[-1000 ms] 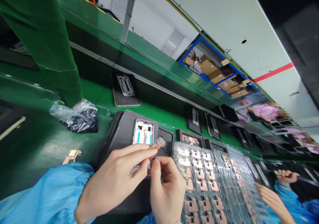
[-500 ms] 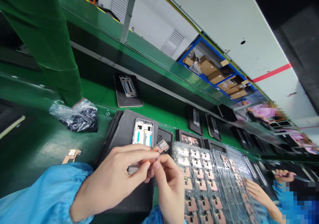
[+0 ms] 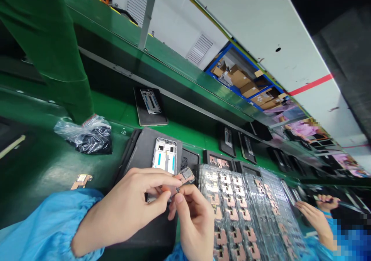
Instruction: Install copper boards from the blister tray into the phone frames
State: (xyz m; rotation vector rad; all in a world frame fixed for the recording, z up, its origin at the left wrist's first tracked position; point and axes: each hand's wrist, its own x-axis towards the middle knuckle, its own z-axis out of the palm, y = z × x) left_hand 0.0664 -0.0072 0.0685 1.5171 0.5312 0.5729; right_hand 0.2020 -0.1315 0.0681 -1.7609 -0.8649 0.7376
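Note:
My left hand point(image 3: 124, 205) pinches a copper-coloured phone circuit board point(image 3: 186, 174) between thumb and fingers, its upper end sticking out past the fingertips. Close by on the right, my right hand point(image 3: 195, 218) has thumb and forefinger pressed on a small dark part point(image 3: 177, 190) at the lower edge of the board; what exactly it is cannot be made out. Just beyond my left hand lies a silver phone frame point(image 3: 165, 155) with blue strips, on a stack of black pads point(image 3: 139, 147). Another circuit board point(image 3: 82, 180) rests on the green bench, beyond my left sleeve.
Clear plastic trays point(image 3: 232, 218) with rows of copper boards stand on the right. A bag of black pieces point(image 3: 87, 135) lies at the left. Further phone frames point(image 3: 150, 101) sit on the back ledge. At the right is a co-worker's hand point(image 3: 314, 216).
My right hand has drawn slightly down from the left fingers, and the small dark part at its fingertips now shows. The co-worker's hand has moved right, away from the trays.

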